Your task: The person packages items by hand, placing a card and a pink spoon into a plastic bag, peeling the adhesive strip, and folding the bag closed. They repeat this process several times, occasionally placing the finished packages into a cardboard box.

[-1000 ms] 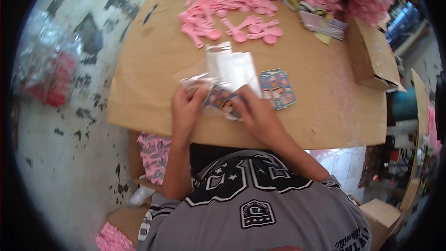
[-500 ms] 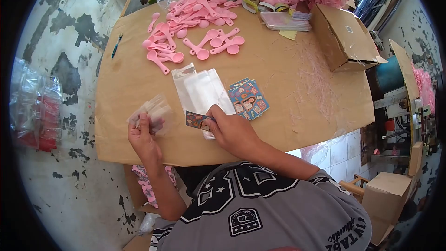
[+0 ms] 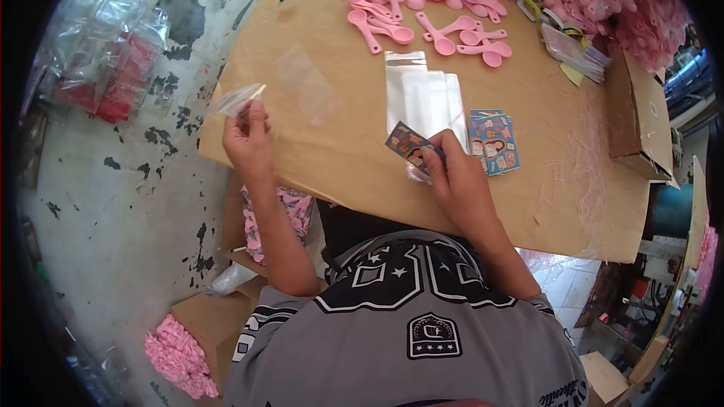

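Observation:
My left hand (image 3: 246,139) is raised at the left edge of the cardboard-covered table (image 3: 324,45) and pinches a small clear plastic bag (image 3: 235,98). My right hand (image 3: 456,181) rests near the table's front edge and holds a printed picture card (image 3: 409,143) by its lower end. Just behind the card lies a stack of clear bags (image 3: 424,98). A small pile of the same picture cards (image 3: 494,142) sits to the right of my right hand. Several pink plastic spoons (image 3: 422,7) are spread over the far side of the table.
A brown cardboard box (image 3: 639,117) stands at the table's right edge, with a heap of pink spoons (image 3: 618,0) behind it. Clear bags with red contents (image 3: 98,53) lie on the floor at left. Boxes of pink items (image 3: 181,350) sit below the table.
My left hand has lifted the clear bag up and out to the left. My right hand has raised the picture card off the bag stack. The camera has tilted and shifted.

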`<state>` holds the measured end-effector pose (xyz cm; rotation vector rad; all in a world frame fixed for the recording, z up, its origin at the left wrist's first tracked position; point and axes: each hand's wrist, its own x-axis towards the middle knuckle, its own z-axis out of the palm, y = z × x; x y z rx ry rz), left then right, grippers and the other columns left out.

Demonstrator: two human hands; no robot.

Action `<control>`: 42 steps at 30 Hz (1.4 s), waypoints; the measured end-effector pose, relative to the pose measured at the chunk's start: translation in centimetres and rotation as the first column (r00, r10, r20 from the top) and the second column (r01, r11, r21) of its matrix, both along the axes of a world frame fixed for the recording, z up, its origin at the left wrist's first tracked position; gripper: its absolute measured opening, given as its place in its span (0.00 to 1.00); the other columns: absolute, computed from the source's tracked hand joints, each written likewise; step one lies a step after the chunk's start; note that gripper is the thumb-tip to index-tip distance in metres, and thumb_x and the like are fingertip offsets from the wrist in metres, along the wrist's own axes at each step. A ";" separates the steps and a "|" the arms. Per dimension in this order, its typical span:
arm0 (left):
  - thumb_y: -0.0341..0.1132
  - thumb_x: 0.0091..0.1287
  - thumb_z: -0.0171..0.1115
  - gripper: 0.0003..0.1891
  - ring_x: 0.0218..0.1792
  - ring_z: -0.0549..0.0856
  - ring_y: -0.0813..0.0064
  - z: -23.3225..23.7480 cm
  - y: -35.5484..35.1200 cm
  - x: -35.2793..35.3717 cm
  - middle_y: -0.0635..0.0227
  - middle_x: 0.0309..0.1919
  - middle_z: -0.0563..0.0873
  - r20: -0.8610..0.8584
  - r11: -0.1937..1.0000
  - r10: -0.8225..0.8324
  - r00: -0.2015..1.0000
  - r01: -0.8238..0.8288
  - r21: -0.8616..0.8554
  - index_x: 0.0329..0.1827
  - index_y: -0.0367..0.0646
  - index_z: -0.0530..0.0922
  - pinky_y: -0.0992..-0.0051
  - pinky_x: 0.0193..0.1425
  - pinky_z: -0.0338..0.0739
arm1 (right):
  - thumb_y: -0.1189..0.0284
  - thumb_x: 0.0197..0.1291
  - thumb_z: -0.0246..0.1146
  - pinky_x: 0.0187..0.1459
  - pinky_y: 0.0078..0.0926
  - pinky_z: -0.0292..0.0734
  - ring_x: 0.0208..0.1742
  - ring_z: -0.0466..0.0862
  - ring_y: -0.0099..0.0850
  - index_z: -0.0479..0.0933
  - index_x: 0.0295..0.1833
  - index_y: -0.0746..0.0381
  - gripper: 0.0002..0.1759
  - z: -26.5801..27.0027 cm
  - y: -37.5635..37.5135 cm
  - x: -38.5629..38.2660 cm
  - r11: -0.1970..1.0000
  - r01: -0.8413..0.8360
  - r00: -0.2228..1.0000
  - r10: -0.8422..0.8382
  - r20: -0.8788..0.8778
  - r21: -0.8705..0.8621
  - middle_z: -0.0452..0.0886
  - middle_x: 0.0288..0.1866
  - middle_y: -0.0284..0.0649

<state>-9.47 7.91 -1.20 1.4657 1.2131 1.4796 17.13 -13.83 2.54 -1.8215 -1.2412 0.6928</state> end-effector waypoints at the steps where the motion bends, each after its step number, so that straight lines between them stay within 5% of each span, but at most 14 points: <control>1: 0.35 0.78 0.69 0.10 0.39 0.89 0.80 0.0 -0.4 0.5 0.66 0.39 0.91 0.053 1.000 -0.027 0.998 0.028 -0.014 0.55 0.38 0.83 0.79 0.44 0.83 | 0.65 0.81 0.58 0.33 0.52 0.75 0.34 0.87 0.58 0.72 0.51 0.62 0.11 0.0 0.0 -0.1 1.000 -0.007 1.000 0.007 -0.003 0.010 0.86 0.30 0.52; 3: 0.34 0.79 0.68 0.10 0.41 0.90 0.78 0.1 -1.1 1.3 0.63 0.41 0.92 0.180 0.991 -0.100 0.979 0.113 -0.064 0.56 0.39 0.82 0.78 0.45 0.85 | 0.65 0.82 0.58 0.33 0.51 0.75 0.34 0.87 0.58 0.72 0.51 0.62 0.11 0.0 -0.1 -0.2 0.999 -0.017 1.000 0.018 -0.002 0.031 0.86 0.30 0.53; 8: 0.31 0.80 0.65 0.08 0.47 0.93 0.70 2.0 -3.6 3.5 0.56 0.50 0.93 0.558 0.903 -0.232 0.797 0.390 -0.182 0.58 0.42 0.81 0.74 0.51 0.89 | 0.74 0.78 0.64 0.32 0.24 0.75 0.32 0.83 0.21 0.80 0.54 0.68 0.08 -0.1 -0.6 0.0 0.948 0.085 0.994 -0.062 -0.085 0.306 0.85 0.33 0.39; 12: 0.30 0.78 0.67 0.09 0.46 0.94 0.65 1.6 -5.8 6.5 0.55 0.49 0.93 0.731 0.822 -0.216 0.647 0.525 -0.221 0.57 0.43 0.80 0.69 0.52 0.91 | 0.72 0.78 0.66 0.39 0.17 0.77 0.39 0.84 0.17 0.81 0.57 0.69 0.11 -0.2 -0.6 0.4 0.893 0.260 0.921 -0.115 -0.372 0.368 0.87 0.41 0.32; 15: 0.31 0.79 0.66 0.06 0.45 0.94 0.69 1.4 -7.5 8.9 0.61 0.49 0.93 0.740 0.752 -0.347 0.575 0.643 -0.147 0.55 0.46 0.83 0.72 0.52 0.92 | 0.71 0.77 0.67 0.38 0.16 0.76 0.38 0.83 0.16 0.81 0.56 0.68 0.11 -0.8 -0.9 1.1 0.895 0.275 0.869 -0.076 -0.488 0.351 0.87 0.43 0.32; 21: 0.29 0.78 0.66 0.11 0.47 0.94 0.63 3.3 -9.7 13.1 0.48 0.52 0.92 0.664 0.724 -0.408 0.626 0.665 -0.183 0.59 0.39 0.79 0.67 0.52 0.93 | 0.70 0.78 0.67 0.32 0.15 0.74 0.33 0.79 0.15 0.80 0.58 0.67 0.12 0.3 -1.9 2.5 0.935 0.270 0.718 -0.036 -0.695 0.230 0.87 0.43 0.32; 27: 0.28 0.78 0.66 0.14 0.50 0.93 0.63 3.5 -10.9 15.0 0.44 0.54 0.90 0.671 0.680 -0.436 0.599 0.708 -0.190 0.61 0.35 0.76 0.66 0.55 0.92 | 0.71 0.78 0.66 0.31 0.15 0.76 0.31 0.81 0.15 0.79 0.60 0.68 0.13 0.4 -1.8 2.6 0.939 0.244 0.767 -0.033 -0.641 0.243 0.86 0.39 0.32; 30: 0.27 0.78 0.67 0.14 0.50 0.93 0.65 3.6 -11.0 15.3 0.46 0.51 0.91 0.649 0.671 -0.461 0.606 0.716 -0.192 0.62 0.35 0.76 0.66 0.54 0.92 | 0.71 0.78 0.66 0.32 0.17 0.78 0.30 0.83 0.18 0.79 0.62 0.68 0.15 -0.1 -2.3 4.1 0.989 0.052 0.836 0.032 -0.549 0.136 0.86 0.38 0.33; 36: 0.26 0.77 0.68 0.16 0.48 0.94 0.69 3.3 -11.2 15.7 0.53 0.46 0.93 0.649 0.648 -0.491 0.581 0.741 -0.174 0.63 0.35 0.76 0.67 0.53 0.91 | 0.73 0.74 0.70 0.37 0.16 0.79 0.37 0.84 0.17 0.80 0.60 0.67 0.15 0.4 -1.9 4.4 0.934 0.259 0.745 -0.031 -0.667 0.246 0.86 0.41 0.33; 42: 0.28 0.76 0.71 0.16 0.47 0.92 0.78 3.1 -12.2 17.1 0.60 0.49 0.93 0.641 0.634 -0.525 0.560 0.760 -0.145 0.62 0.35 0.80 0.76 0.53 0.87 | 0.73 0.73 0.71 0.42 0.18 0.81 0.41 0.84 0.18 0.78 0.55 0.64 0.11 0.3 -1.3 3.9 0.915 0.291 0.761 -0.044 -0.647 0.280 0.85 0.45 0.34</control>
